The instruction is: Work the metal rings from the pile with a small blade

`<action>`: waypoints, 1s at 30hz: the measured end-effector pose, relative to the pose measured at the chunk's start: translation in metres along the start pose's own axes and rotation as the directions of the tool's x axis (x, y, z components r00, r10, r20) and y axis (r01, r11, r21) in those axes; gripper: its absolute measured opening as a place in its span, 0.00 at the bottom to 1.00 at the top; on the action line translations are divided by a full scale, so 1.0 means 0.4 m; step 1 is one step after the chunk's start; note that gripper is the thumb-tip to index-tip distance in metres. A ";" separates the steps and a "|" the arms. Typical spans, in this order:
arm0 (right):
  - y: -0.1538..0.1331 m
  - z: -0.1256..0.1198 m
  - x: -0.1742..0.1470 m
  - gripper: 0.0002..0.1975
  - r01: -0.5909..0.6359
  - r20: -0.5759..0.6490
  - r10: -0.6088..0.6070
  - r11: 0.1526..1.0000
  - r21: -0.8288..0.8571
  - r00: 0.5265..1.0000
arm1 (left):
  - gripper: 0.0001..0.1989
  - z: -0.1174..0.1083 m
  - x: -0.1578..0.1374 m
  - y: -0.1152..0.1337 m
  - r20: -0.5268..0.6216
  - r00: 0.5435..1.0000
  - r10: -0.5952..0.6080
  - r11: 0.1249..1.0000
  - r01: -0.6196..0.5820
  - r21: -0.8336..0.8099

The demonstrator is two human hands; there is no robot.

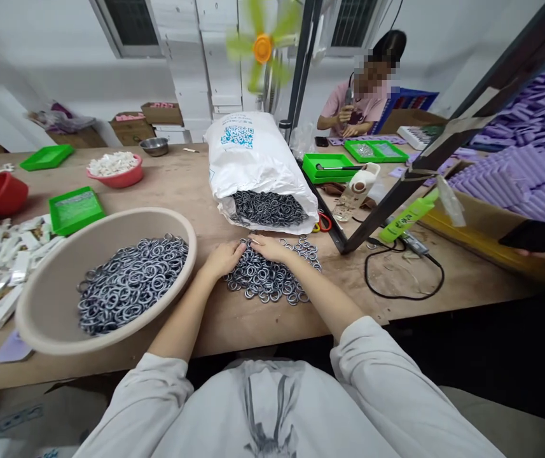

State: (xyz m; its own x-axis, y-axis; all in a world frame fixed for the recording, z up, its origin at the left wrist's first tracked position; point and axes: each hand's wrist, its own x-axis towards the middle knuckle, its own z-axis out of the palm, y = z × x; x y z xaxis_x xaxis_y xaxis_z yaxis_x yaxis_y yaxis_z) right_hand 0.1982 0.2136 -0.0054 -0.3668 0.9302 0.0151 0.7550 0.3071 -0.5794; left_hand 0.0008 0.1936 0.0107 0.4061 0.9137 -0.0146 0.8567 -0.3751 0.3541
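A loose pile of grey metal rings (272, 280) lies on the wooden table in front of me. My left hand (224, 259) reaches in at its upper left edge, fingers drawn together and fingertips among the rings. Close beside it, my right hand (271, 248) rests over the top of the pile with its fingers bent together. What either set of fingertips pinches, if anything, is too small to make out. Just behind both hands lies a white sack (257, 152), its mouth towards me and full of the same rings. To the left stands a large beige basin (48, 318) holding many more rings.
White plastic pieces (0, 273), green trays (76, 213) and a red bowl (122, 178) lie left. A dark metal frame (372, 222), a black cable (403, 297) and a box of purple pieces (515, 172) stand right. A co-worker (367, 105) sits across, beyond a fan (262, 48).
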 end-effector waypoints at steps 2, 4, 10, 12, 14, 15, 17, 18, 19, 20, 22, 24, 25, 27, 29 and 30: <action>0.014 -0.033 -0.028 0.23 0.010 -0.048 -0.010 1.000 0.001 0.999 | 0.29 -0.016 0.005 0.013 -0.065 0.998 -0.026 0.999 0.027 0.020; 0.054 -0.076 -0.072 0.23 -0.027 -0.123 0.025 1.000 -0.011 0.992 | 0.26 -0.024 0.022 0.029 -0.135 0.991 -0.024 0.998 0.031 0.050; 0.195 -0.099 -0.206 0.20 -0.234 -0.262 0.217 0.972 -0.035 0.940 | 0.27 0.015 0.080 0.075 -0.088 0.993 -0.080 0.991 0.088 0.102; 0.202 -0.061 -0.216 0.20 -0.224 -0.252 0.210 0.974 -0.031 0.945 | 0.29 0.040 0.092 0.085 -0.062 0.997 -0.054 0.994 0.060 0.095; 0.189 -0.021 -0.208 0.21 -0.184 -0.228 0.175 0.983 -0.023 0.958 | 0.29 0.061 0.100 0.090 -0.014 1.000 -0.014 0.996 0.015 0.089; 0.181 -0.005 -0.201 0.21 -0.162 -0.214 0.154 0.987 -0.017 0.965 | 0.30 0.068 0.103 0.090 0.017 1.000 0.004 0.996 -0.005 0.086; 0.165 0.015 -0.183 0.22 -0.131 -0.197 0.127 0.991 -0.005 0.972 | 0.31 0.075 0.106 0.086 0.075 0.997 0.031 0.996 -0.037 0.079; 0.161 0.019 -0.175 0.22 -0.128 -0.198 0.126 0.992 0.001 0.972 | 0.31 0.075 0.108 0.082 0.092 0.995 0.043 0.996 -0.049 0.074; 0.159 0.021 -0.167 0.23 -0.135 -0.203 0.133 0.991 0.006 0.970 | 0.31 0.074 0.111 0.079 0.098 0.994 0.052 0.996 -0.059 0.072; 0.159 0.020 -0.158 0.23 -0.148 -0.211 0.147 0.989 0.011 0.966 | 0.31 0.072 0.115 0.075 0.096 0.994 0.061 0.995 -0.068 0.072; 0.162 0.018 -0.138 0.24 -0.175 -0.224 0.175 0.984 0.019 0.959 | 0.32 0.067 0.126 0.070 0.089 0.993 0.082 0.994 -0.088 0.065; 0.163 0.015 -0.115 0.25 -0.185 -0.221 0.186 0.982 0.025 0.957 | 0.32 0.063 0.140 0.070 0.092 0.989 0.112 0.992 -0.116 0.043; 0.161 0.014 -0.104 0.25 -0.181 -0.214 0.182 0.983 0.027 0.960 | 0.32 0.062 0.146 0.070 0.097 0.987 0.129 0.991 -0.132 0.028; 0.153 0.013 -0.084 0.24 -0.156 -0.190 0.159 0.987 0.029 0.969 | 0.31 0.061 0.151 0.072 0.116 0.981 0.155 0.988 -0.156 -0.001; 0.140 0.013 -0.075 0.24 -0.113 -0.157 0.117 0.993 0.031 0.981 | 0.32 0.061 0.142 0.074 0.140 0.976 0.166 0.986 -0.165 -0.018; 0.132 0.013 -0.075 0.23 -0.087 -0.138 0.091 0.996 0.031 0.986 | 0.32 0.059 0.132 0.074 0.153 0.973 0.172 0.985 -0.170 -0.029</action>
State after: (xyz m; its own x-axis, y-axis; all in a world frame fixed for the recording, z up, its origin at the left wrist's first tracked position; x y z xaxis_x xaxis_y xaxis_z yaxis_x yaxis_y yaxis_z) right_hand 0.2461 0.2008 -0.0408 -0.2185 0.9730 0.0745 0.7670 0.2184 -0.6033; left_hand 0.0550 0.2271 -0.0017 0.5915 0.8005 -0.0962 0.7656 -0.5203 0.3783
